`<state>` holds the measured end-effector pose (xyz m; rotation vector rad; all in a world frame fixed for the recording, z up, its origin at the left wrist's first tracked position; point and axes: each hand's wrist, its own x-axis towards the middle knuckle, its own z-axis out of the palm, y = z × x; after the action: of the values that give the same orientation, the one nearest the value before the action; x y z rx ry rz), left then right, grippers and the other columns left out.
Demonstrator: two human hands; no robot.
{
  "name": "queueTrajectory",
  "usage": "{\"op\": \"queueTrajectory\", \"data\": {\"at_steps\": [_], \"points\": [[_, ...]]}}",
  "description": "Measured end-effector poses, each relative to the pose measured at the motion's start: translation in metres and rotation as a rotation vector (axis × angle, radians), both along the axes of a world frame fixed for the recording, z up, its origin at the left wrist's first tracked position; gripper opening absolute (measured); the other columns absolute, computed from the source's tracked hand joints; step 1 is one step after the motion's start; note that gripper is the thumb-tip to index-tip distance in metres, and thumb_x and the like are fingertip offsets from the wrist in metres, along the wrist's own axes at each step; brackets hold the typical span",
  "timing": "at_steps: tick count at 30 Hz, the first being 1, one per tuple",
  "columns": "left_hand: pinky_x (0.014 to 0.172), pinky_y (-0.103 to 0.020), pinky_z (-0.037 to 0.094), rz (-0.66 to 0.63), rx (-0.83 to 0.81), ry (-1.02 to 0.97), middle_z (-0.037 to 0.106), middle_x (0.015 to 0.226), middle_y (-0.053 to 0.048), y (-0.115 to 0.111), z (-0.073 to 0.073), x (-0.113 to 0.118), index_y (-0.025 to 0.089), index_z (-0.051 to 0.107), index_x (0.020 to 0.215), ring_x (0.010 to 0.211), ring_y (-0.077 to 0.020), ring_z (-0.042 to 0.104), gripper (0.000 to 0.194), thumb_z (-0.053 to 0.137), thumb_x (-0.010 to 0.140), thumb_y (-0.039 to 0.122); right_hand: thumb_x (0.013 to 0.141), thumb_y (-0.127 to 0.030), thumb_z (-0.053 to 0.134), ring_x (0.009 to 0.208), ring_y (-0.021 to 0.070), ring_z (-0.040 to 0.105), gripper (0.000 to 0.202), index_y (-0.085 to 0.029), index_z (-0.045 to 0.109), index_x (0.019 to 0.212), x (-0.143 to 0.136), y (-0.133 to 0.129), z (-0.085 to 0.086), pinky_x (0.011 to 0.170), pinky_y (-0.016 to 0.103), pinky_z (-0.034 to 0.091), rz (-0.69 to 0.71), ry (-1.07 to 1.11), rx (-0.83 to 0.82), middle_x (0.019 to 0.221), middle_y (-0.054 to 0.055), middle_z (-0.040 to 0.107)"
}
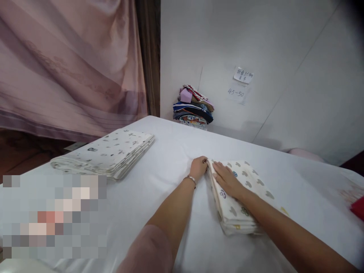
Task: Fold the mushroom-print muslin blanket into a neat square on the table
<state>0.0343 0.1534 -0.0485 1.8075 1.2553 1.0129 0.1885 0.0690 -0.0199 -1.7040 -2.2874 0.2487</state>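
A folded white cloth [237,216] with grey cloud-like shapes and a few coloured prints lies in several layers on the white-covered table. My left hand [199,167], with a bracelet at its wrist, pinches the far left corner of this cloth. Flat on its top surface, near the left edge, rests my right hand [227,180], fingers stretched out. Part of the cloth is hidden under my right forearm. Farther left lies a second folded cloth [113,148], white with small dark prints, apart from both hands.
A stack of folded clothes [193,108] stands beyond the table's far edge against the wall. Paper notes [240,85] hang on that wall. A pink curtain [71,64] drapes at the left. Something red [357,208] sits at the right edge. The lower left is blurred out.
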Motion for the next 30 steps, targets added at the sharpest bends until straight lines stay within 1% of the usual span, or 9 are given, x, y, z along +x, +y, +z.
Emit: {"op": "queueTrajectory", "data": {"at_steps": [3,8,12,15,18,21,24,27,30], "points": [[0.07,-0.021,0.047,-0.003,0.005,-0.021,0.069,0.084,0.001,0.0,-0.001,0.0,0.022,0.068,0.092,0.076,-0.0123,0.061,0.029,0.049,0.072,0.011,0.093,-0.048,0.022,0.137,0.0189,0.016,0.055,-0.025,0.024,0.143,-0.005,-0.012,-0.002,0.111,0.044,0.014,0.03,0.037,-0.016,0.149,0.005,0.023],[0.064,-0.02,0.047,-0.027,-0.024,-0.06,0.069,0.082,0.0,-0.001,-0.001,0.0,0.021,0.066,0.094,0.069,-0.0112,0.061,0.029,0.048,0.074,0.011,0.092,-0.052,0.023,0.136,0.02,0.019,0.056,-0.026,0.028,0.142,-0.005,-0.027,0.001,0.111,0.045,0.015,-0.023,0.093,-0.072,0.148,0.004,0.026],[0.059,-0.019,0.046,-0.034,-0.048,-0.048,0.068,0.076,0.001,-0.001,-0.001,0.001,0.02,0.066,0.093,0.061,-0.0099,0.06,0.027,0.048,0.074,0.011,0.091,-0.053,0.026,0.137,0.0208,0.015,0.06,-0.025,0.022,0.144,-0.004,-0.048,-0.002,0.112,0.044,0.012,0.0,0.074,-0.068,0.149,0.003,0.021],[0.065,-0.021,0.046,0.005,-0.037,-0.012,0.068,0.081,0.0,-0.002,0.0,0.001,0.02,0.065,0.095,0.066,-0.0109,0.06,0.026,0.05,0.075,0.012,0.092,-0.053,0.025,0.138,0.0195,0.013,0.06,-0.025,0.02,0.145,-0.005,-0.054,-0.004,0.112,0.043,0.011,0.009,0.073,-0.072,0.149,0.002,0.019],[0.074,-0.024,0.045,0.076,-0.008,0.03,0.066,0.094,-0.004,-0.004,0.003,0.0,0.018,0.061,0.104,0.078,-0.0135,0.06,0.031,0.054,0.074,0.015,0.092,-0.053,0.025,0.137,0.0189,0.015,0.059,-0.025,0.022,0.144,-0.007,-0.051,-0.004,0.112,0.043,0.012,0.009,0.09,-0.08,0.149,0.002,0.022],[0.076,-0.025,0.043,0.117,0.017,0.052,0.063,0.101,-0.007,-0.011,0.008,-0.003,0.016,0.058,0.108,0.083,-0.0148,0.058,0.035,0.058,0.073,0.019,0.092,-0.052,0.025,0.137,0.0182,0.015,0.06,-0.022,0.025,0.143,-0.007,-0.046,-0.004,0.112,0.042,0.011,0.006,0.101,-0.086,0.148,0.003,0.023],[0.074,-0.025,0.042,0.159,0.009,0.104,0.063,0.096,-0.006,-0.025,0.014,-0.007,0.016,0.059,0.096,0.082,-0.0151,0.057,0.023,0.058,0.074,0.023,0.091,-0.051,0.025,0.137,0.0177,0.015,0.06,-0.021,0.028,0.142,-0.006,-0.044,-0.005,0.113,0.042,0.011,-0.012,0.116,-0.09,0.148,0.003,0.023],[0.071,-0.025,0.04,0.138,-0.031,0.158,0.064,0.088,-0.004,-0.04,0.019,-0.011,0.017,0.061,0.079,0.079,-0.0147,0.056,0.009,0.056,0.075,0.024,0.091,-0.05,0.025,0.137,0.0178,0.016,0.058,-0.021,0.031,0.141,-0.007,-0.044,-0.006,0.112,0.042,0.011,-0.021,0.149,-0.088,0.147,0.003,0.027],[0.067,-0.023,0.039,0.087,-0.047,0.158,0.065,0.08,-0.003,-0.055,0.022,-0.012,0.017,0.063,0.071,0.074,-0.0138,0.056,0.011,0.054,0.074,0.022,0.092,-0.046,0.026,0.136,0.0179,0.019,0.054,-0.022,0.034,0.139,-0.009,-0.043,-0.005,0.112,0.043,0.012,-0.031,0.191,-0.089,0.146,0.003,0.03]]}}
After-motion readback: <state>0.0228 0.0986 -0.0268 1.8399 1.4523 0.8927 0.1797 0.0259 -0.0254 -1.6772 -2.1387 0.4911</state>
